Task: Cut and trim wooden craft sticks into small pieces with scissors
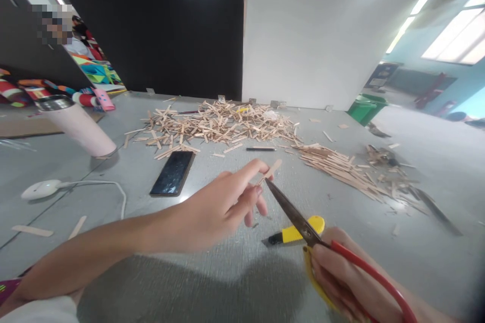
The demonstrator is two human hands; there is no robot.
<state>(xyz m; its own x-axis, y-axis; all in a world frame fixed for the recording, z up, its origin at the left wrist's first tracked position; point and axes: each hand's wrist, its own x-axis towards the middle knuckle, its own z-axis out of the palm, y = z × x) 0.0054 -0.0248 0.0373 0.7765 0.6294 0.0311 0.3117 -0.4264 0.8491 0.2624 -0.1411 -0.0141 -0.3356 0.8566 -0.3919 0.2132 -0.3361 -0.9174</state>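
Observation:
Between its thumb and fingers my left hand [231, 202] pinches a short wooden craft stick [273, 167], its rounded end pointing up and right. My right hand [341, 267] is wrapped round a pair of scissors [291, 209] with red and yellow handles. The scissor blades look closed together, their tip touching or very near the stick beside my left fingertips. Below the blades lies a yellow utility knife [299, 231] with a black end, partly covered by the scissors.
A heap of wooden stick pieces [212, 126] spreads along the back, and a stack of longer sticks [337, 166] lies to the right. A phone [173, 173], a black pencil [261, 149], a pink tumbler [81, 128] and a white mouse [41, 189] rest on the grey table. Upright boards [303, 35] stand behind.

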